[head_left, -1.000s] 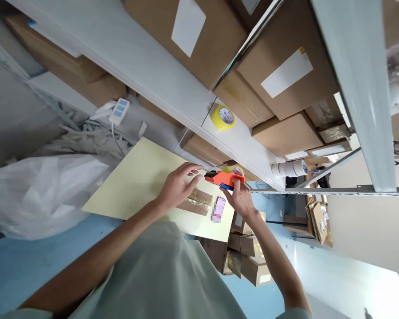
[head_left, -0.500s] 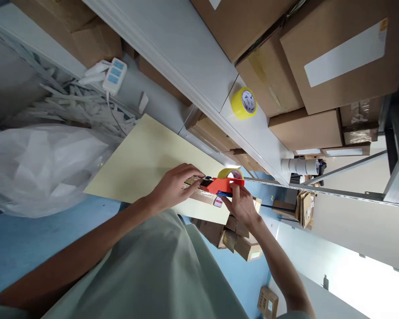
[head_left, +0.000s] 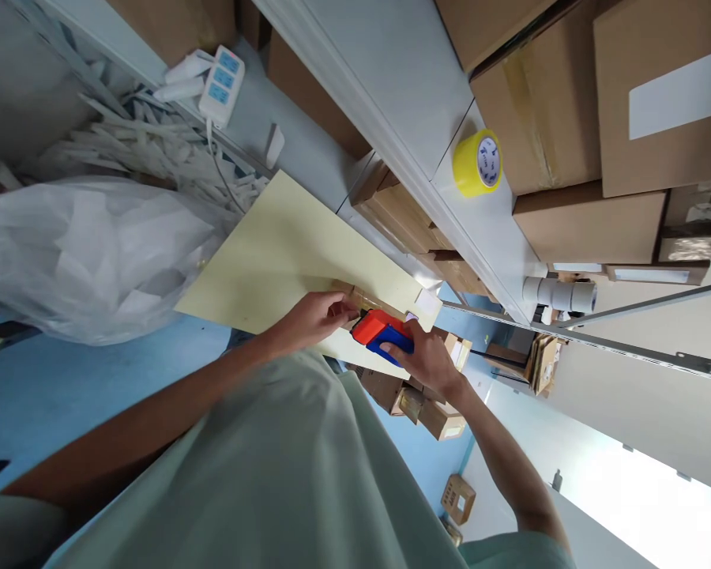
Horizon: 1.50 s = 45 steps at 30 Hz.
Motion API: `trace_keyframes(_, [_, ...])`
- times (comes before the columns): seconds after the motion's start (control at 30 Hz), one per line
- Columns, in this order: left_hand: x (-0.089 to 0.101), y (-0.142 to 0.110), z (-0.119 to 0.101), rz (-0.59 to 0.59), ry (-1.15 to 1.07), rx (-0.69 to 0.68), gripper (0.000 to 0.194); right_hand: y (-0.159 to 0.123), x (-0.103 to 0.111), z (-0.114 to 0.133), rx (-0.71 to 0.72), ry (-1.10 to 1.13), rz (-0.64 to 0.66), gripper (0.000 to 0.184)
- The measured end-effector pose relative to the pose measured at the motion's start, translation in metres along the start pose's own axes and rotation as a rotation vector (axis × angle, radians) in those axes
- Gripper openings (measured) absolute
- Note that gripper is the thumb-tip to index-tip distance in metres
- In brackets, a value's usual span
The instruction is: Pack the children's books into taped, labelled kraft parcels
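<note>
My right hand [head_left: 430, 359] is wrapped round a red and blue tape dispenser [head_left: 384, 335], which is tilted over a small cardboard box [head_left: 379, 303]. The box lies on a cream tabletop [head_left: 266, 257], partly hidden by the dispenser and my hands. At the box's left end, my left hand [head_left: 314, 320] has its fingers closed, close to the dispenser's front. What those fingers pinch, if anything, is too small to make out. A white slip [head_left: 428, 303] lies at the right end of the tabletop.
A yellow tape roll [head_left: 477, 163] stands on the grey shelf [head_left: 385, 79], near large cartons [head_left: 539, 118]. White rolls [head_left: 560, 294] stand farther along. A power strip [head_left: 221, 85] and a translucent plastic bag [head_left: 95, 253] are at the left. Boxes [head_left: 426, 407] rest on the blue floor.
The dispenser has turned in my right hand's grip, so its blue side shows and its yellow roll is hidden. My left hand has shifted slightly beside the box. The view has moved somewhat.
</note>
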<state>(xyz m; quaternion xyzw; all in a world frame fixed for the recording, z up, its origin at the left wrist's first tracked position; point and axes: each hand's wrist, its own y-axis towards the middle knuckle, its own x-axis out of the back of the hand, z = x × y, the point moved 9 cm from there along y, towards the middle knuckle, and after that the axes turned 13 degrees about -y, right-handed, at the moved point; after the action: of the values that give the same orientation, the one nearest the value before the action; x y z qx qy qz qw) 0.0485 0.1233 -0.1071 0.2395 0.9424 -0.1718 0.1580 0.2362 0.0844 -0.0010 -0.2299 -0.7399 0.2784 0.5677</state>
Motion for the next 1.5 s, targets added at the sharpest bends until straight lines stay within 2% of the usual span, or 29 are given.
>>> trace_keyframes(0.1, [-0.003, -0.007, 0.033, 0.037, -0.091, 0.131, 0.043, -0.005, -0.005, 0.004, -0.034, 0.013, 0.149, 0.046])
trace_keyframes(0.17, [0.004, -0.010, 0.052, 0.017, -0.120, 0.177, 0.050, -0.010, -0.004, 0.000, -0.021, 0.012, 0.213, 0.048])
trace_keyframes(0.3, [0.047, -0.010, 0.090, -0.123, -0.110, 0.251, 0.055, -0.020, 0.003, -0.025, -0.040, -0.008, 0.282, 0.050])
trace_keyframes(0.37, [0.063, -0.005, 0.107, -0.136, -0.115, 0.285, 0.057, -0.022, 0.009, -0.036, -0.071, -0.009, 0.273, 0.049])
trace_keyframes(0.43, [0.070, 0.003, 0.118, -0.131, -0.131, 0.293, 0.057, -0.021, 0.015, -0.039, -0.100, -0.002, 0.248, 0.049])
trace_keyframes(0.53, [0.068, 0.016, 0.132, -0.118, -0.167, 0.300, 0.056, -0.018, 0.028, -0.034, -0.139, -0.001, 0.199, 0.050])
trace_keyframes(0.7, [0.053, 0.034, 0.157, -0.127, -0.241, 0.317, 0.050, -0.014, 0.049, -0.016, -0.166, 0.023, 0.147, 0.049])
trace_keyframes(0.83, [0.045, 0.045, 0.168, -0.173, -0.270, 0.328, 0.044, -0.008, 0.057, -0.007, -0.175, 0.018, 0.119, 0.049])
trace_keyframes(1.07, [0.033, 0.059, 0.172, -0.194, -0.278, 0.322, 0.028, 0.003, 0.057, 0.002, -0.174, -0.002, 0.094, 0.050])
trace_keyframes(1.2, [0.029, 0.061, 0.174, -0.204, -0.286, 0.301, 0.026, 0.006, 0.059, 0.006, -0.169, -0.016, 0.090, 0.052])
trace_keyframes(1.33, [0.029, 0.059, 0.174, -0.200, -0.191, 0.265, 0.026, 0.007, 0.059, 0.010, -0.156, -0.041, 0.086, 0.052])
trace_keyframes(1.4, [0.033, 0.056, 0.173, -0.210, -0.082, 0.233, 0.029, 0.007, 0.059, 0.013, -0.145, -0.032, 0.089, 0.053])
trace_keyframes(1.5, [0.047, 0.045, 0.173, -0.290, 0.134, 0.247, 0.057, 0.004, 0.059, 0.016, -0.128, -0.020, 0.097, 0.053])
